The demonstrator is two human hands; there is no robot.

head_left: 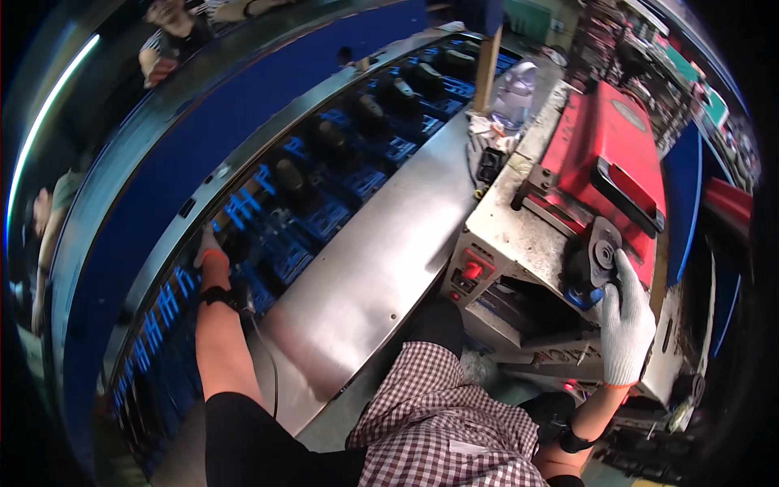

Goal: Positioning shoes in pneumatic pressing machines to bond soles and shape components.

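My right hand [628,329], in a white knitted glove with an orange cuff, is at the near end of a red machine [602,150]. Its thumb and fingers close on the edge of a dark grey rounded piece [604,252] with a ringed hub; its kind is unclear. My left hand [208,247], also gloved, reaches far to the left over a conveyor. Blue slatted racks [247,203] lie beside it. The left fingers are small and dim, so what they touch does not show. Several dark shoe-like forms [333,140] stand in a row among the racks.
A bare metal ledge [377,243] runs between me and the conveyor. The red machine sits on a worn pale cabinet [491,243] with a red switch [474,269]. A clear plastic container [516,91] stands behind. Other people are beyond the blue panel [191,114].
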